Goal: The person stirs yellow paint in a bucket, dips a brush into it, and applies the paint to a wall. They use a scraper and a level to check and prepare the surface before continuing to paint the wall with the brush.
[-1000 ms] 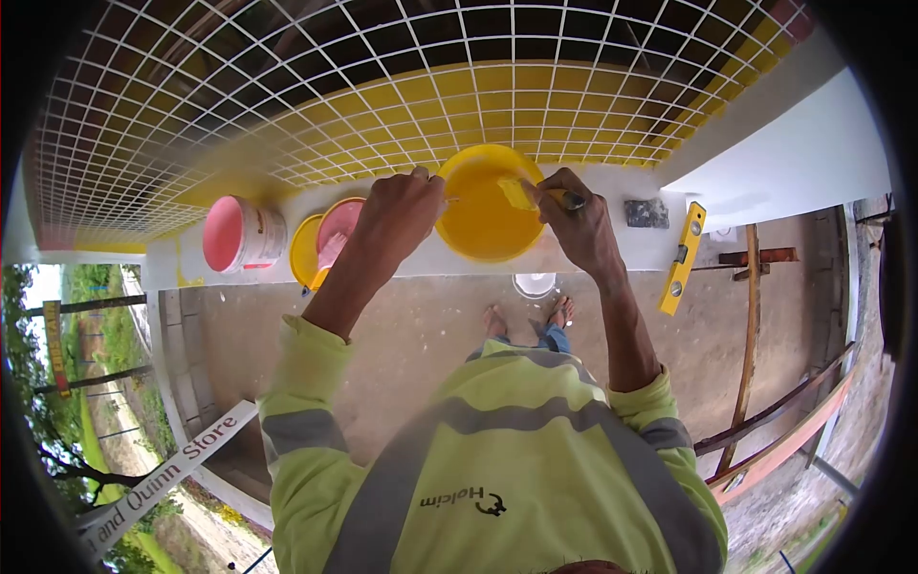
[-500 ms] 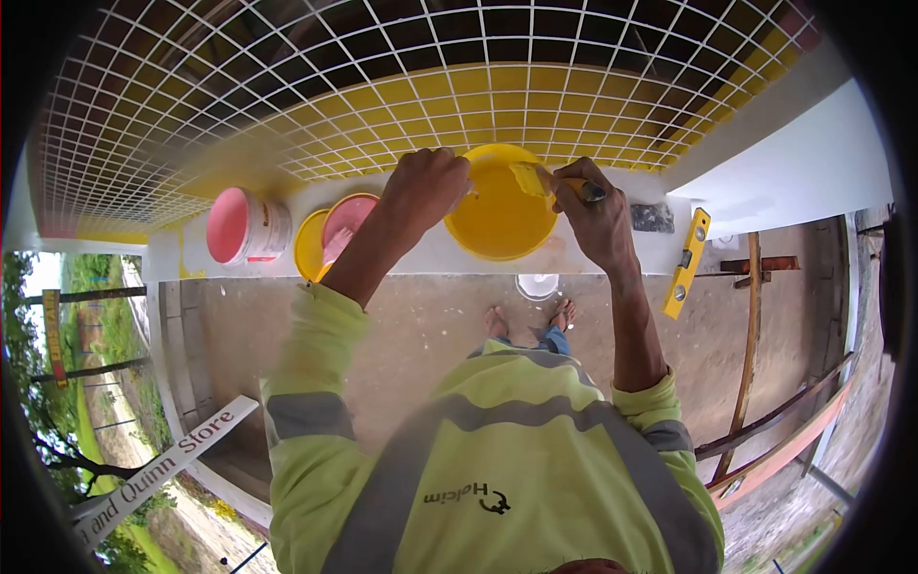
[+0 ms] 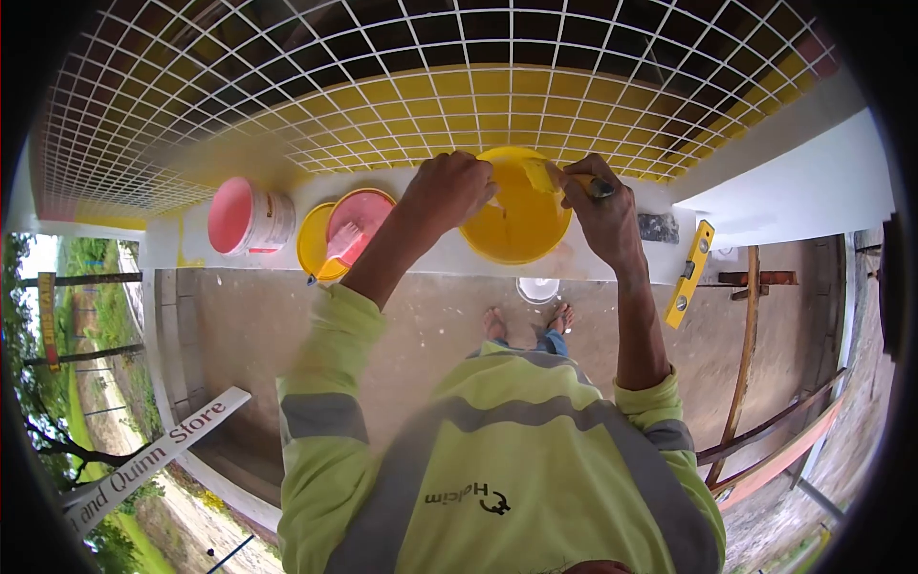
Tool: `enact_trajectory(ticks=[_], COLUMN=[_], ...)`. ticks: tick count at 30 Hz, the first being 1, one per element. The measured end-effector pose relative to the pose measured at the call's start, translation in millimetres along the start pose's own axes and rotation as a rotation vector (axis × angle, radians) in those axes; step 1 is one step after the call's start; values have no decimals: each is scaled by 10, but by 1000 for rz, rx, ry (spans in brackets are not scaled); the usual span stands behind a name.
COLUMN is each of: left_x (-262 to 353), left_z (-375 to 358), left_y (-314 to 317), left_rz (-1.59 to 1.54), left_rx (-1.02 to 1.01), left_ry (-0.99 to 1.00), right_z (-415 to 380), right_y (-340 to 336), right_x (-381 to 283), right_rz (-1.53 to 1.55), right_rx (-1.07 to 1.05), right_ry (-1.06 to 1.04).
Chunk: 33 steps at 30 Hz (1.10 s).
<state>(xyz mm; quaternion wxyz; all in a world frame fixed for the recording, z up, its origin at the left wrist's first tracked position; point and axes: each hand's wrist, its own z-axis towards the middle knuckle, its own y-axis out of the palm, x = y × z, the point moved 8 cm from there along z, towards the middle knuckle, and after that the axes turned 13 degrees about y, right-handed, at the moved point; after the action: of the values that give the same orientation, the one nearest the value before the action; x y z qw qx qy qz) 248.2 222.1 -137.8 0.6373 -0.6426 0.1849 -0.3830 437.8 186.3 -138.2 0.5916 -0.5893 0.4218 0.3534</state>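
Yellow paint bucket (image 3: 516,218) sits on the white ledge (image 3: 421,258) below the grid screen (image 3: 382,86), whose lower squares are already yellow and whose upper ones are dark. The left hand (image 3: 457,189) is curled over the bucket's near-left rim, fingers closed on it to steady it. The right hand (image 3: 602,212) is wrapped around the handle of a paintbrush (image 3: 550,178), whose yellow-loaded bristles lie over the bucket's upper right rim; whether they touch the rim cannot be told.

To do this loading step well, I judge the brush should be wiped lightly against the inner rim so excess runs back into the bucket rather than down onto the ledge. The left-hand hold should be firm, since the bucket stands close to the ledge's edge and a push from the brush could shift it. Only the tip of the bristles needs paint; an overloaded brush would likely drip through the openings of the screen.

To the left stand a pink paint tub (image 3: 247,216) tipped on its side, and a smaller pink container (image 3: 356,222) resting on a yellow lid (image 3: 311,244), with a second brush (image 3: 337,251) lying in it. A yellow spirit level (image 3: 690,274) leans off the ledge on the right, well clear of the hands.
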Motion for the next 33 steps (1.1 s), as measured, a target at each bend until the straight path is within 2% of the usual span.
enact_trajectory(ticks=[1,4,7,13,19,22,26,28,30,32,33], left_x=[-40,-141,-129,-627,-433,-458,-578,-541,-522,-356,-236], left_z=[-61,-206,-280,-327,-778,-1231,-2079,-2581,-3175,-3581,-3680], left_y=[-52,-57,247,115,-182,-187,368,753,1402,1832,1984], left_rz=[51,123,110,-33,-4,-100,-227,-257,-322,-412,-496], left_rx=[51,-91,-165,141,510,587,528,478,468,290,240], left_ry=[-9,-127,-69,-292,-411,-541,-768,-875,-903,-1087,-1093], right_z=[-18,-9,72,330,529,549,424,223,104,79,83], right_y=[10,73,222,666,974,1056,828,613,319,213,216], right_x=[-42,-23,61,402,698,862,658,191,-52,-97,-93], right_rz=[9,-8,-86,-300,-444,-501,-418,-243,-205,-184,-182], right_rx=[-20,-36,-121,-229,-158,-162,-117,-150,-95,-62,-58], right_ry=[35,63,112,121,85,106,126,-46,41,64,42])
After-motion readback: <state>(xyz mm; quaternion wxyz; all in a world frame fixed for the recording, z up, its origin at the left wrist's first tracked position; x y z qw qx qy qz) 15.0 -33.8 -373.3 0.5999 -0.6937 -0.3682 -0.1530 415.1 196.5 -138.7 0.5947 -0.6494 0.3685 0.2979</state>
